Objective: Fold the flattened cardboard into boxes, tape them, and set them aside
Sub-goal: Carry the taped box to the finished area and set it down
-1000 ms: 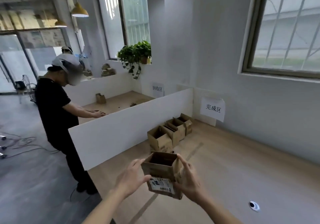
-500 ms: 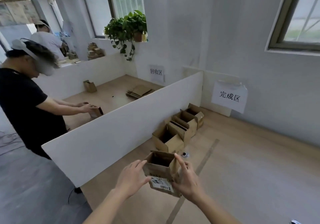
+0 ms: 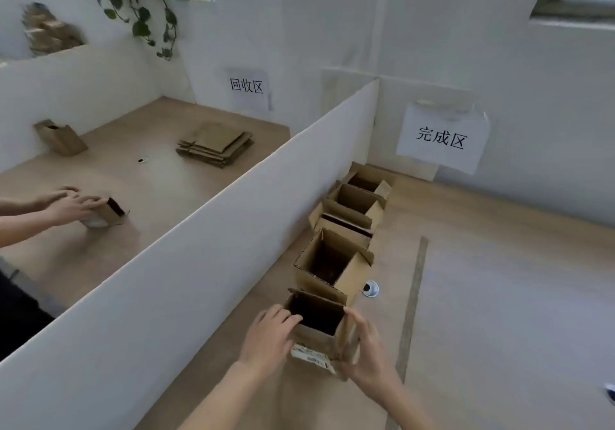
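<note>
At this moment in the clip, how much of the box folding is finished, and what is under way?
Done: a row of open brown cardboard boxes stands along the white divider panel, below the paper sign. In hand: the left hand and right hand hold another open brown box with a label at the near end of that row. Left: setting it down; no flat cardboard shows on this side.

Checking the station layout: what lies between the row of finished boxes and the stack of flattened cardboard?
In the head view, an upright white divider panel stands between the row of boxes and the flat cardboard stack.
</note>
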### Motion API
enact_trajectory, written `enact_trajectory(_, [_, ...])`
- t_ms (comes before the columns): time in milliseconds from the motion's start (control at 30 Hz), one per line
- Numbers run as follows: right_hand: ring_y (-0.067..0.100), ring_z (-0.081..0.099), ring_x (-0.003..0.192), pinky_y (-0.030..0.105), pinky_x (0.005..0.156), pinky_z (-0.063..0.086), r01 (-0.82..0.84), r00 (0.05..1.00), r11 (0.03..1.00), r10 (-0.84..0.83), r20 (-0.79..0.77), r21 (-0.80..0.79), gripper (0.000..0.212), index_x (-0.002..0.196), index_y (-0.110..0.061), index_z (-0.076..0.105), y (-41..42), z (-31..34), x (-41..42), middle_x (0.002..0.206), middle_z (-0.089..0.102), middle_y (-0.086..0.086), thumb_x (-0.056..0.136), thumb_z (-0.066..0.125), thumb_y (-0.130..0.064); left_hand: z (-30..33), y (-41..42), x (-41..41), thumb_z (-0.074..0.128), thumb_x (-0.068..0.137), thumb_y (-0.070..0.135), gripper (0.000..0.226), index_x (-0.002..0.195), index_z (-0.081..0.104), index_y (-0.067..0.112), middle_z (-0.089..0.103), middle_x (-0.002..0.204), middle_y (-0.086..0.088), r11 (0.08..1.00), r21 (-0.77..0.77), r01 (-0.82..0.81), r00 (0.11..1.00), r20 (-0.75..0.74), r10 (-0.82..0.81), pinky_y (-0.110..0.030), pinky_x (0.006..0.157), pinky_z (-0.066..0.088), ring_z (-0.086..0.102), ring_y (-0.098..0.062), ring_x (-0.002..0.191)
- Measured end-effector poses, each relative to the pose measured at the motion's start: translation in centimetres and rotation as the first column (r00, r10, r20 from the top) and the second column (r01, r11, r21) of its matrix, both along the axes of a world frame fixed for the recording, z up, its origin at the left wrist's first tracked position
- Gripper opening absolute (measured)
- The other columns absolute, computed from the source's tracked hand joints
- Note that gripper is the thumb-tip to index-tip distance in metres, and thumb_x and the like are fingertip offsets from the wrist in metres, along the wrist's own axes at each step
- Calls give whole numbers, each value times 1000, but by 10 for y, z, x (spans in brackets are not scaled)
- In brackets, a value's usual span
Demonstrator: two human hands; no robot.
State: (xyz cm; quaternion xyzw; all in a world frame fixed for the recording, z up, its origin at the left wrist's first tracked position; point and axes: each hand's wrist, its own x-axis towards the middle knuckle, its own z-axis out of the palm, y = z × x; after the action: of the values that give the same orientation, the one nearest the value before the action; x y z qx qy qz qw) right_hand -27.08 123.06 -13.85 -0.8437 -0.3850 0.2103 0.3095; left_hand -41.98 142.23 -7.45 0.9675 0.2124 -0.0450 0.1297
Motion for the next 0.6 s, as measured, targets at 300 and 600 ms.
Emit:
enact_trajectory(300, [9, 47, 131, 16, 100, 39, 52, 998, 995, -48, 50, -80, 87, 136, -61, 10, 35, -11, 1, 155, 18, -21, 85, 76, -40, -23, 53, 28, 97, 51, 14, 39, 83, 78, 28, 72, 86, 9, 955, 235, 183, 983, -32, -181, -33, 81, 57, 66, -18, 102])
enact_trajectory(600, [7, 50, 132, 17, 95, 48, 95, 990, 990, -82, 118, -106, 86, 147, -65, 6, 33, -2, 0, 161, 18, -21, 91, 68, -46, -19, 59, 35, 69, 90, 25, 31, 120, 69, 26, 65, 118, 4, 956, 192, 221, 974, -99, -205, -36, 100, 45, 53, -20, 120])
